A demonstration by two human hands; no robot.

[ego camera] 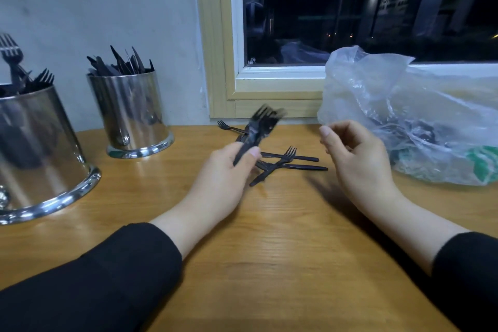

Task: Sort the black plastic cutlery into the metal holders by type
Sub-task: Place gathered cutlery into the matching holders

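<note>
My left hand (pixel 223 170) pinches a bunch of black plastic forks (pixel 258 129) by their handles above the table (pixel 269 250); my right hand (pixel 355 153) hangs loosely curled, holding nothing. They look light, slick and bendy, so I grip mid-handle.

wooden table (pixel 269 250), white wall (pixel 107 8), dark window (pixel 350 8)

Black forks (pixel 283 163) loose beside steel holders (pixel 132 113).

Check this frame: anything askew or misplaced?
Nothing damaged or spilled. Loose forks lie crisscrossed on the table, unsorted. The left hand grips a few forks, blurred. The right hand holds nothing. Both holders stand upright.
</note>
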